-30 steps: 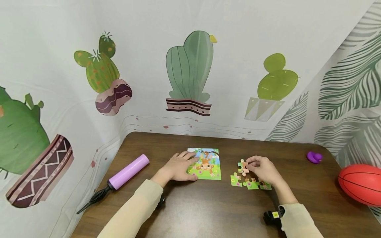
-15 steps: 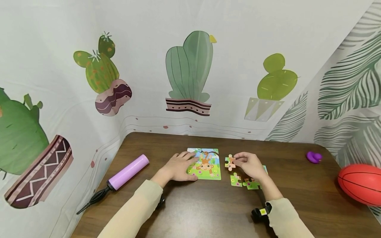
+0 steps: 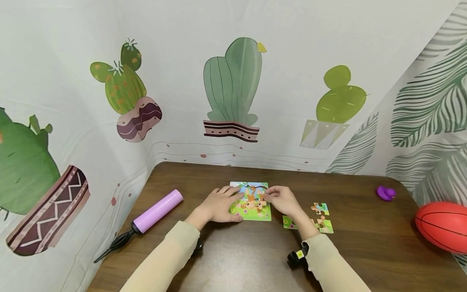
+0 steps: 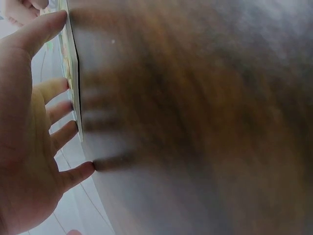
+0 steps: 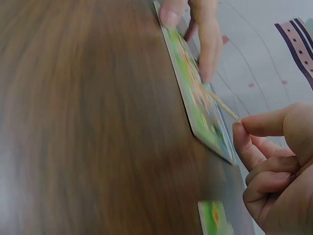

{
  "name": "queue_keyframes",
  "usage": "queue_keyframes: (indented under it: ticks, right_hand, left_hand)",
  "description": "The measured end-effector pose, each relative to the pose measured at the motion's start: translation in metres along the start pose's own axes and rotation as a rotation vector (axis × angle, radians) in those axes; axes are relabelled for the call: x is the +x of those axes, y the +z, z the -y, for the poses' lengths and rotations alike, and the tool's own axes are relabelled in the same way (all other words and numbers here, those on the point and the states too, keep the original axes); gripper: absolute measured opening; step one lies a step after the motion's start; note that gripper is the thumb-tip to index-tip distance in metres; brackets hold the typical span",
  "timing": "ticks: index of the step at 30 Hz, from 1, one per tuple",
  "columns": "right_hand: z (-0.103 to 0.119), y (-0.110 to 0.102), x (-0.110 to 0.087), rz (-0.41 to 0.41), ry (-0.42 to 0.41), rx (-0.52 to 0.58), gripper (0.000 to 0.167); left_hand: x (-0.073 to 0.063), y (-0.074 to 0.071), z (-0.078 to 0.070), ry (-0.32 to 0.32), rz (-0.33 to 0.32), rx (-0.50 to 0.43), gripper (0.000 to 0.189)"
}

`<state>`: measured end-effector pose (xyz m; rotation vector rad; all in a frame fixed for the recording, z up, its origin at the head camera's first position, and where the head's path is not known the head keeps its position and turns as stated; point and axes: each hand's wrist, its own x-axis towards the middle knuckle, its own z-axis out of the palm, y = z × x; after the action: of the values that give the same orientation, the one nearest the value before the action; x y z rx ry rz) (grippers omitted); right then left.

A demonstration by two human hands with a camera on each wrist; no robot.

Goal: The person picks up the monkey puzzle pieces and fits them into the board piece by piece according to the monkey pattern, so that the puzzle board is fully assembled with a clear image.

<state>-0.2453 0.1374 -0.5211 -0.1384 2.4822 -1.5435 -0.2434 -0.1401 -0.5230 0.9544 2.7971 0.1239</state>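
Note:
A square puzzle board (image 3: 251,216) with a monkey picture lies on the table in the head view. My left hand (image 3: 220,207) rests on its left side, fingers spread and thumb at the lower edge. With thumb and index finger, my right hand (image 3: 285,200) pinches a puzzle piece (image 5: 224,105) by its edge. The piece is tilted close over the board's right half, its far end right at the board's face in the right wrist view. Loose puzzle pieces (image 3: 326,226) lie right of the board, some partly hidden by my right wrist.
A purple hand pump (image 3: 158,211) with a black nozzle lies at the left of the brown table (image 3: 233,255). Toward the right are a purple rubber duck (image 3: 385,193) and a red ball (image 3: 443,227). A cactus-print cloth (image 3: 284,81) hangs behind the table.
My right hand has moved left with the puzzle piece, from above the loose pieces to over the board. The loose pieces at the right have come into view. My left hand stays put.

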Motion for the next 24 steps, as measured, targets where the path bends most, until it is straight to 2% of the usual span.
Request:
queue_keyframes:
  ticks: [11,24]
  right_hand:
    - [0.009,0.03,0.013,-0.014,0.028,-0.003,0.017]
    - [0.017,0.041,0.018,-0.043,0.049,-0.016,0.018]
  left_hand:
    - [0.001,-0.001,-0.001,-0.006,-0.005,0.003,0.088]
    - [-0.001,-0.001,-0.002,-0.008,-0.003,-0.005,0.088]
